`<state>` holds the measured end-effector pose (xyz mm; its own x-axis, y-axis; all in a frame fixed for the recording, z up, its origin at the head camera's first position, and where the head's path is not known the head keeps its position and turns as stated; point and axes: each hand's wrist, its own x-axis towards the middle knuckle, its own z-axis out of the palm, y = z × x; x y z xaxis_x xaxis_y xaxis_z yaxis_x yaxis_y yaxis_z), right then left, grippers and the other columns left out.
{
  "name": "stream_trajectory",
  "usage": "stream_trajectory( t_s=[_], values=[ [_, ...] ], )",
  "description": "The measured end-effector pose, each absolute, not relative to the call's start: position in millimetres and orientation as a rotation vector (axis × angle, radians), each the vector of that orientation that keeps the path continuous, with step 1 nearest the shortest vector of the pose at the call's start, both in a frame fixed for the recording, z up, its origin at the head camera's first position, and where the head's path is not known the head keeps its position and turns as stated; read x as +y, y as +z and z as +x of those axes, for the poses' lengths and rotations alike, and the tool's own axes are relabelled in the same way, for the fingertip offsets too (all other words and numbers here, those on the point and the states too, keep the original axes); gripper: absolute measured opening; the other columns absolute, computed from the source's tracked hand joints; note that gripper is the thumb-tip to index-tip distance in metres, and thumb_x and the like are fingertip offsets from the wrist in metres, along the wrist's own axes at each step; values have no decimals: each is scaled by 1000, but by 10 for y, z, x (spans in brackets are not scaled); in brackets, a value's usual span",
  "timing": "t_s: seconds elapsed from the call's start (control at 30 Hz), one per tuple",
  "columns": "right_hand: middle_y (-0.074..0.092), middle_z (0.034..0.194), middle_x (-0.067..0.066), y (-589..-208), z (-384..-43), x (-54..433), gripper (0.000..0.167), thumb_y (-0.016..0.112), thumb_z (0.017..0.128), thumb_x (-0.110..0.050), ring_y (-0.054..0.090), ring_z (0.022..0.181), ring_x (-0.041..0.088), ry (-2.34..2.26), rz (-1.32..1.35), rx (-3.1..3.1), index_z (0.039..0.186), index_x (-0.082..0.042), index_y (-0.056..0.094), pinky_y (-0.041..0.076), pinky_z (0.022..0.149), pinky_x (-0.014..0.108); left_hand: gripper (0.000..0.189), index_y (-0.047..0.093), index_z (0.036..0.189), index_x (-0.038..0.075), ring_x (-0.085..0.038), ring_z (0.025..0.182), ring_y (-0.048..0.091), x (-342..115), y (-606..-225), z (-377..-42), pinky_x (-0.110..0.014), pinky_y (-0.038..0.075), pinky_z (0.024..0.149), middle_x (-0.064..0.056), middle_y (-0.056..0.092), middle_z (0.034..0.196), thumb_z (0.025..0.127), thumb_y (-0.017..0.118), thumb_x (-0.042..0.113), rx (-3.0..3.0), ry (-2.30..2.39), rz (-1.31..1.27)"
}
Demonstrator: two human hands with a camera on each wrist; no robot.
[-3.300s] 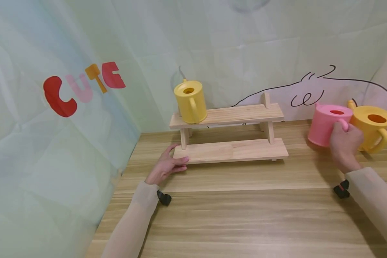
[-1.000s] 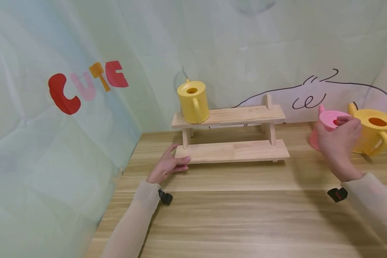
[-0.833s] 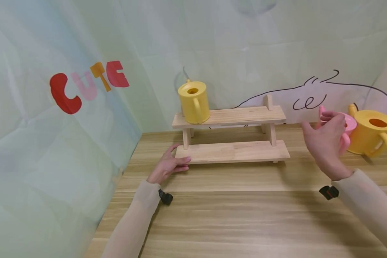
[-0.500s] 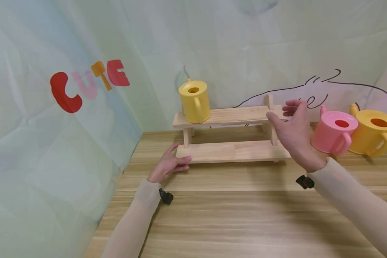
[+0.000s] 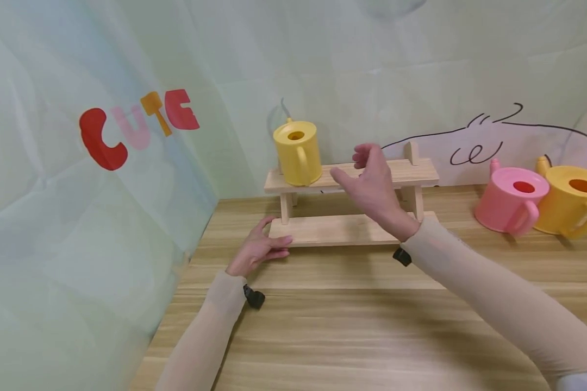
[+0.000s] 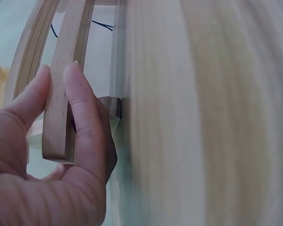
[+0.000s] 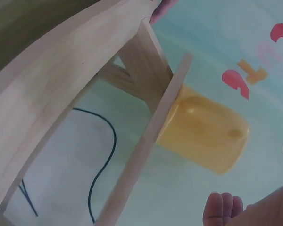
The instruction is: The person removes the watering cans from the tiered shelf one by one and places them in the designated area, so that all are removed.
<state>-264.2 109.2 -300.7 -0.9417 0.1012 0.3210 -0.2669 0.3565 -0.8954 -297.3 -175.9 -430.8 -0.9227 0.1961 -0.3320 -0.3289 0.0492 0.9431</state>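
A two-tier wooden shelf (image 5: pixel 328 231) stands on the table, and a light yellow watering can (image 5: pixel 289 162) sits upright at the left end of its upper board. My left hand (image 5: pixel 258 251) pinches the lower board's left end; the left wrist view shows thumb and fingers on both sides of the board (image 6: pixel 59 134). In front of the upper board, my right hand (image 5: pixel 372 187) hovers with nothing in it, thumb and fingers spread apart. It is just right of the light yellow can, not touching it. The right wrist view shows that can (image 7: pixel 205 132) beyond the board's edge.
On the right of the table, a pink watering can (image 5: pixel 506 206) stands beside a deeper yellow watering can (image 5: pixel 560 203), handles toward me. A printed cloth (image 5: pixel 342 81) hangs behind the table and along its left side. The wooden tabletop (image 5: pixel 362 336) stretches in front of the shelf.
My right hand has let go of the pink watering can and moved left to the shelf, near the light yellow can. The left hand keeps its hold on the shelf.
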Motion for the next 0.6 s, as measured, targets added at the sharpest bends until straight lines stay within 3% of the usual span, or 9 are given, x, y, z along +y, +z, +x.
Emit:
stream_trajectory(
  t_s=[0.27, 0.6],
  values=[
    [60, 138, 18, -2985, -2918, 704, 60, 79, 96, -27, 58, 127, 33, 1659, 170, -2389, 143, -1, 52, 55, 112, 45, 91, 20, 173, 18, -12, 72, 76, -1749, -4294, -2964, -24, 70, 70, -3, 73, 85, 102, 73, -2, 1958, 1939, -111],
    [67, 128, 18, -3077, -3151, 427, 49, 77, 98, -25, 64, 116, 30, 1690, 220, -2405, 134, 2, 57, 60, 106, 44, 93, 17, 174, 19, -13, 76, 77, -1772, -4308, -2950, -25, 70, 72, -3, 77, 87, 103, 72, -2, 1949, 1944, -120]
  ],
)
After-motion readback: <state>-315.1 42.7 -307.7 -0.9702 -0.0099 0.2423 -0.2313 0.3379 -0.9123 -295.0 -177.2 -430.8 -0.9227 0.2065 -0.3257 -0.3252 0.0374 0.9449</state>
